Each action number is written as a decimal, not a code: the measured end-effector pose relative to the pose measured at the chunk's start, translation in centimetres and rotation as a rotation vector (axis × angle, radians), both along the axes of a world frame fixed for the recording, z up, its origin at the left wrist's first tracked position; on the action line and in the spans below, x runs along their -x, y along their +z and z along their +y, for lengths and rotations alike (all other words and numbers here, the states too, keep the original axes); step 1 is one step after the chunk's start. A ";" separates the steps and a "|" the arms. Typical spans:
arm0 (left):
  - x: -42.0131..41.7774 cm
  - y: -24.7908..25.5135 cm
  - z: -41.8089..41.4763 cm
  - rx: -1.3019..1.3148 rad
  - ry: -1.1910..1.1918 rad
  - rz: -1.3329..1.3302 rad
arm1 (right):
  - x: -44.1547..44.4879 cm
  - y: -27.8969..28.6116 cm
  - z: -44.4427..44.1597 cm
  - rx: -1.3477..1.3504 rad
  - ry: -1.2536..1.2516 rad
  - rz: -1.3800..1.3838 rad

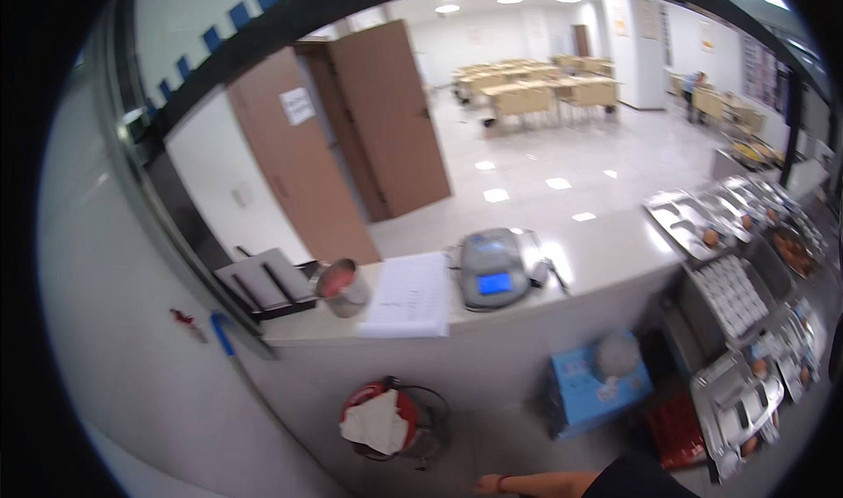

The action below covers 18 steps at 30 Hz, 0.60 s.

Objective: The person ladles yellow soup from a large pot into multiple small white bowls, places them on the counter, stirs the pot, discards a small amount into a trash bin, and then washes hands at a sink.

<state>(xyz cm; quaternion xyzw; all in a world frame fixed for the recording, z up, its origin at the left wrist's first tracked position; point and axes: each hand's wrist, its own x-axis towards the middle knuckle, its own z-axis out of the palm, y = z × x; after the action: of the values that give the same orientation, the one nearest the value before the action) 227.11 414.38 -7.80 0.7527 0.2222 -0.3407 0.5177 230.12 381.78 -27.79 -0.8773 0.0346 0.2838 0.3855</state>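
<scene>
At the bottom edge, what appears to be my right hand (pixel 489 483) reaches left from a dark sleeve (pixel 635 478), a red band on its wrist. The picture's edge cuts it off, and blur hides how its fingers sit. My left hand is out of view. Nearest to the hand, on the floor, stands a red rounded object (pixel 411 415) with a white cloth or paper (pixel 377 422) over it and a dark hose or cable beside it. To the right of the hand, metal compartment trays (pixel 721 409) hold brown egg-like items.
A pale counter (pixel 599 254) carries a grey device (pixel 492 254) with a lit blue display, paper sheets (pixel 411 294) and a metal cup (pixel 346 294). Under it sits a blue box (pixel 573 392). Rows of small white items (pixel 731 294) lie between trays. Beyond are an open door (pixel 388 116) and a distant person (pixel 691 89).
</scene>
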 end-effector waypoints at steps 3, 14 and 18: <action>5.0 1.4 8.1 -0.139 0.040 0.057 | 16.4 9.4 2.4 -0.114 -0.049 0.350; 9.7 -1.4 -5.0 -0.068 -0.633 0.121 | 65.6 17.7 0.4 0.199 -1.423 0.599; 14.4 1.0 -6.0 -0.146 -0.757 0.118 | 74.0 19.2 9.5 0.037 -1.544 0.693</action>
<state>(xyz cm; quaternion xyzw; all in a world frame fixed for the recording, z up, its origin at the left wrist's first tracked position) 212.72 408.42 -6.84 0.7955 -0.0181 -0.5335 0.2867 156.08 391.24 -8.64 -0.4772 0.7450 0.1930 0.4243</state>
